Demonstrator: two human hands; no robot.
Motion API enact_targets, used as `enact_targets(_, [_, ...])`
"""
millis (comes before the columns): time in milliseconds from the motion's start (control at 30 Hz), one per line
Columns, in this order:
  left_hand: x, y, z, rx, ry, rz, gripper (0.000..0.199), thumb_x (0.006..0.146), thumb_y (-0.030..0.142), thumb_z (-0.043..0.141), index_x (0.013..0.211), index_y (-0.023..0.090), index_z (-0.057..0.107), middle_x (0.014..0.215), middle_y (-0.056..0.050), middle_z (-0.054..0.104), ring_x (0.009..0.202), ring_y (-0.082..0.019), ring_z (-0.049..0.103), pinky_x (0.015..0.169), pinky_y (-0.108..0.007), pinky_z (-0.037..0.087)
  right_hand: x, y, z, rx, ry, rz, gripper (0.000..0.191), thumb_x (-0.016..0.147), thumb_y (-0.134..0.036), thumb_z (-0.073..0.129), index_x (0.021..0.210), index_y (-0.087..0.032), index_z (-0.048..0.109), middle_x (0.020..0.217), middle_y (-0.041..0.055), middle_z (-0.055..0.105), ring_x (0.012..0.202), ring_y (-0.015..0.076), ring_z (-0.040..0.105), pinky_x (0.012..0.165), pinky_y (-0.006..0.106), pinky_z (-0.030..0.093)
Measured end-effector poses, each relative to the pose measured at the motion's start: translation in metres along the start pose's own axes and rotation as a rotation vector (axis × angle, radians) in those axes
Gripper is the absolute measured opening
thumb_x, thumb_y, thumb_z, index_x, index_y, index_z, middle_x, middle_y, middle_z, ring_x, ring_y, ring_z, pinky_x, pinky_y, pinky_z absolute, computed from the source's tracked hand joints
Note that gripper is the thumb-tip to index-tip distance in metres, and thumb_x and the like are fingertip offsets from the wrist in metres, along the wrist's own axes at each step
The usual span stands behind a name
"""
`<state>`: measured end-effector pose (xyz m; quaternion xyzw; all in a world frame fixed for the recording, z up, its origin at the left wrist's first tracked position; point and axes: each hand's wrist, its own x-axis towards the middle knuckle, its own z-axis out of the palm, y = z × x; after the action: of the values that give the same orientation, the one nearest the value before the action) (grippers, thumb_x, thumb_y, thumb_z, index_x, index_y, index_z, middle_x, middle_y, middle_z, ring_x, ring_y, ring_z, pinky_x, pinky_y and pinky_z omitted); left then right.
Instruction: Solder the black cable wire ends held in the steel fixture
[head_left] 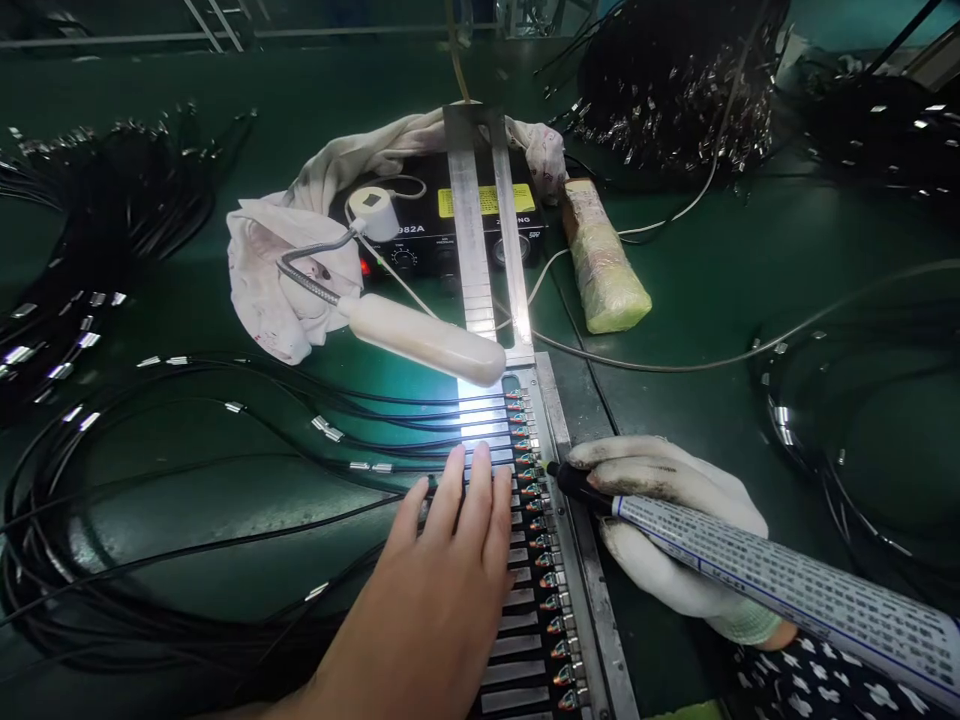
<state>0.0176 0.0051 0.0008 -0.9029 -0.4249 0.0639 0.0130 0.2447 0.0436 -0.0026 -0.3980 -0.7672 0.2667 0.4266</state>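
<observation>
Cables (142, 200) lie in a dark heap at the far left of the green table (697, 285), silvery clips along them; nearer, a coil (45, 600) sweeps round from the left edge, its strands running rightward; a crumpled white cloth (255, 260) comes next, stretching behind a black box (416, 238) with a dial, a red light and a yellow label; a lamp (427, 335) on a bent metal neck hangs in front of the box, lighting the strands below; the left hand (457, 560), bare and open, lies palm down over the strands, fingers stretched forward and holding nothing between them; just right of it stands the jig (589, 570), a row of connectors (551, 580) set along it at the strand ends; the right hand (675, 475), in a white glove, grips a printed tube (787, 575), its black nozzle pointing left at the connectors, though whether the tip touches I cannot tell; beyond lies a wrapped block (604, 260), then a bundle (675, 90) behind it; more wires (810, 460) loop at the right.
</observation>
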Motion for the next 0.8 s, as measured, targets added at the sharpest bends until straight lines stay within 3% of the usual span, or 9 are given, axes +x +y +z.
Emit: enact_targets(800, [-0.0007,-0.0001,0.0012,0.004,-0.02,0.022,0.07,0.088,0.041,0.049,0.147,0.005,0.034,0.154,-0.025,0.029,0.143,-0.043,0.024,0.104,-0.056,0.038,0.0,-0.0003,-0.0009,0.029,0.009,-0.021,0.027,0.07,-0.009,0.067,0.096,-0.015,0.066,0.1,0.0109,0.072,0.09,0.0218,0.07,0.083,0.032,0.06])
